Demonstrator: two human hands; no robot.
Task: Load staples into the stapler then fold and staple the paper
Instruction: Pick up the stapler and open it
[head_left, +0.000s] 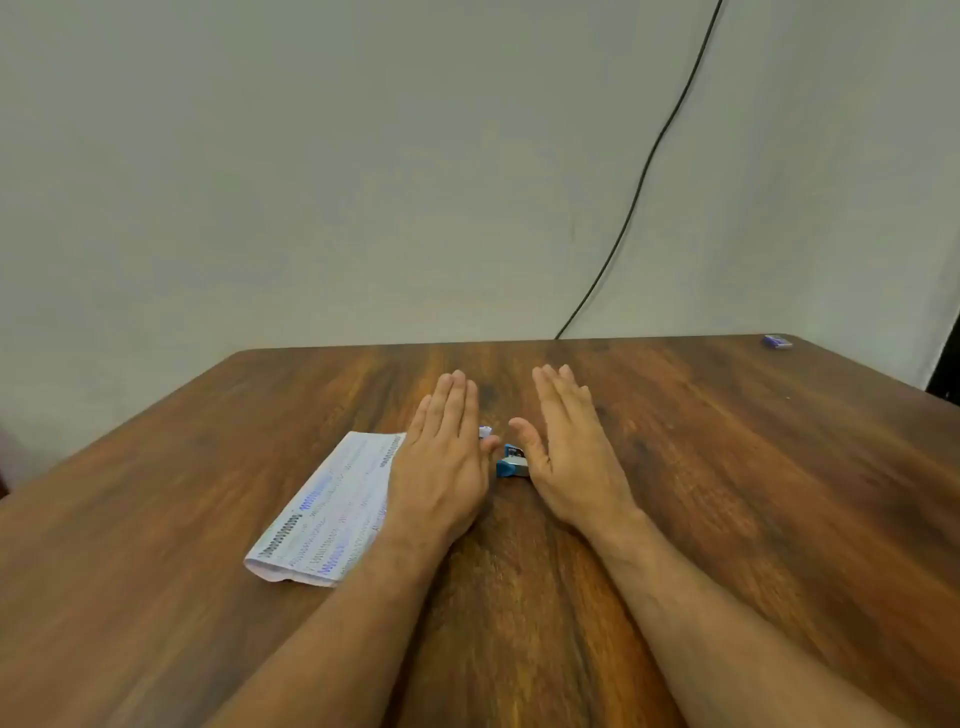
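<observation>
Both hands (441, 457) (566, 447) flat, stapler (511, 462) between, paper (332, 509) left

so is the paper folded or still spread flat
Folded. The paper lies as a narrow strip on the table, with a doubled, rounded edge at its near end; the left hand lies flat over its far corner.

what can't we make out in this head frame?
- Stapler: mostly hidden by the right hand; loaded or not, unclear.
- Small white-blue item: covered by the left hand; cannot identify.
- Folded paper: print blurred; staple too small to see.
- Small blue box: too small to identify.
</observation>
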